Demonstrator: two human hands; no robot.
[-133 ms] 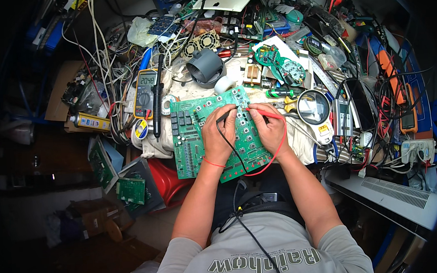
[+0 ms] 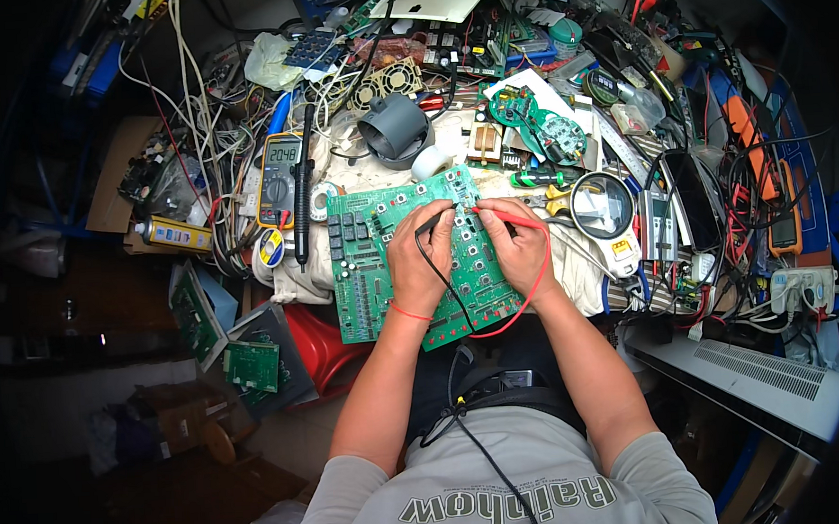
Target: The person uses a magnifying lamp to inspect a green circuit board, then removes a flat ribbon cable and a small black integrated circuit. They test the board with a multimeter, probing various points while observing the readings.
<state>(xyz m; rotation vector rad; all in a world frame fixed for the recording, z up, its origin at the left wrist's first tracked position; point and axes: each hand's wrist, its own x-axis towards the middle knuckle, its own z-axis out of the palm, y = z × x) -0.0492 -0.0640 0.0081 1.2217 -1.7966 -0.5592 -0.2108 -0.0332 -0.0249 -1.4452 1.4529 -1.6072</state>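
Observation:
A green circuit board rests at the bench's near edge, tilted slightly, under both hands. Between the fingers of my left hand is a black test probe, its lead hanging down over the board. My right hand pinches a red test probe, whose lead loops around beside the wrist. The two probe tips come close together near the board's upper part; exact contact is too small to tell. Left of the board stands a yellow multimeter with its display lit.
A soldering iron-like black pen tool lies by the multimeter. Behind the board are a grey plastic cylinder and a white tape roll. A magnifying glass and a green-handled screwdriver lie rightward. Cables and loose boards crowd the back.

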